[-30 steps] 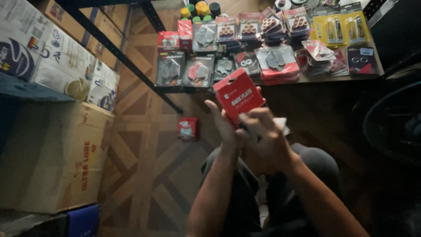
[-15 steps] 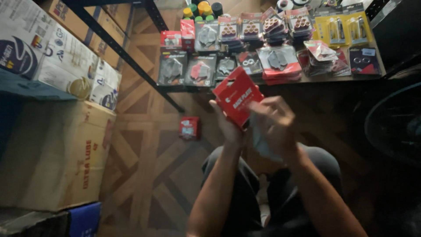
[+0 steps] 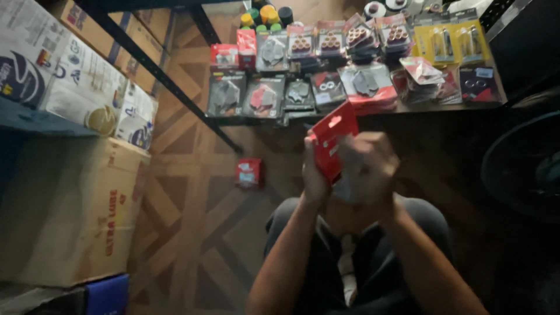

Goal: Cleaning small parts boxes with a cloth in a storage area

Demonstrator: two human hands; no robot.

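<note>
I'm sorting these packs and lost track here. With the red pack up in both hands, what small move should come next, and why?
Probably lower the red pack a little and steady it. The left hand grips its lower edge, while the right hand is closed in front of it and blurred, covering much of its face. The displayed packs lie just beyond it, so a calmer, lower hold should make its face readable.

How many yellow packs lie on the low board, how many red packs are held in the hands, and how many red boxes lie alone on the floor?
yellow packs: 2
red pack in the left hand: 1
red box alone on the floor: 1
Total: 4
</note>
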